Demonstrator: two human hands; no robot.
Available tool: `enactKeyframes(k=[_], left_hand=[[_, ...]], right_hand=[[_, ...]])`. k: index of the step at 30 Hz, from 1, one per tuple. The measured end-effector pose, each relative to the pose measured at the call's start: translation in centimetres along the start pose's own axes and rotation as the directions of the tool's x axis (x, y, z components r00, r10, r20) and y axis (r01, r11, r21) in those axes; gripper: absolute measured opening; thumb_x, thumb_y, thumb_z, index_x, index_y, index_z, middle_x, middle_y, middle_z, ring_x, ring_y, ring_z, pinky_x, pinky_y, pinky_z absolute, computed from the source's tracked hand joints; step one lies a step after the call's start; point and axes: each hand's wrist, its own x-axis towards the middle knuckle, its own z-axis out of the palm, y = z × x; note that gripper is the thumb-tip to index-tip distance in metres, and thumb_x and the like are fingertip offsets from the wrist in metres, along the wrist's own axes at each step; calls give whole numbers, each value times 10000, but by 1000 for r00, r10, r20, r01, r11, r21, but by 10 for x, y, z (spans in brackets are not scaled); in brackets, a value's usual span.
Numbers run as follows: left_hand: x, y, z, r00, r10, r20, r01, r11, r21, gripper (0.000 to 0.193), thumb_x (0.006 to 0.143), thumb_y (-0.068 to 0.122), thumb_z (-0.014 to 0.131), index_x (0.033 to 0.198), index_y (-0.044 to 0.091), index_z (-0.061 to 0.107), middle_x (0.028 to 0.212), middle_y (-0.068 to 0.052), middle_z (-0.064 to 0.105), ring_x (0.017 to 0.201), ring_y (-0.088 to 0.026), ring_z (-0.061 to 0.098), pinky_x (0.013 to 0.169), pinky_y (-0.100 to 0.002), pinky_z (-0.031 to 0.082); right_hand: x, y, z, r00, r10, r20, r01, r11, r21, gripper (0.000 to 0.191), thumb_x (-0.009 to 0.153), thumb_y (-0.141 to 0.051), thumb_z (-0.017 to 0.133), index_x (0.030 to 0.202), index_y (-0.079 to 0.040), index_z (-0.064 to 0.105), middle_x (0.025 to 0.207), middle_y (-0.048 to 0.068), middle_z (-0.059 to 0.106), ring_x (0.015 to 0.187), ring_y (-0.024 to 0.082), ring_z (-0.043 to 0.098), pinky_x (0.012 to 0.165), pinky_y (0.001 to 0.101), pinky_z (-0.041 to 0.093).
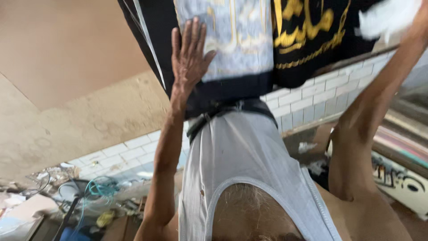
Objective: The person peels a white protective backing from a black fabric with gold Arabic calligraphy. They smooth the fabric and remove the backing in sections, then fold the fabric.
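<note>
Currently: the black cloth [303,53], with gold embroidery and a pale panel, hangs spread in front of the person's waist, above the belt [223,109] and white vest [240,151]. Left hand [189,56] is laid flat on the pale panel, fingers splayed, gripping nothing. Right hand [420,22] reaches to the cloth's far side beside a white scrap [385,18] and is cut by the frame edge, so I can't tell its grip. So far the cloth is up and opened out, pressed on one side only.
</note>
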Motion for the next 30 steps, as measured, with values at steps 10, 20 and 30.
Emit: enactKeyframes(k=[10, 20, 30], left_hand=[[-112, 1, -30, 990, -131, 48, 139, 949, -284, 1113, 883, 616, 828, 1608, -40, 297, 1681, -246, 237, 1572, -397, 192, 1293, -577, 133], [-108, 1, -24, 999, -8, -50, 0, 987, -159, 912, 938, 422, 836, 1640, 78, 367, 1719, -163, 252, 1597, -356, 188, 1319, -534, 132], [-98, -12, -9, 987, 111, -118, -131, 975, -178, 916, 965, 431, 774, 1666, 74, 304, 1753, -108, 204, 1623, -265, 158, 1347, -496, 81]], right_hand=[[-211, 107, 18, 879, 119, -463, -184, 978, -99, 496, 883, -17, 863, 1338, -73, 672, 1228, 57, 736, 1122, 174, 720, 853, 309, 621], [-278, -226, 213, 446, -895, 4, 893, 445, 68, 457, 804, -120, 888, 1222, -21, 730, 1176, 104, 662, 1057, 270, 670, 878, 379, 599], [-281, -261, 261, 247, -964, -97, 946, 262, -192, 248, 832, -20, 802, 1059, -9, 702, 1016, 64, 634, 843, 187, 646, 693, 297, 569]])
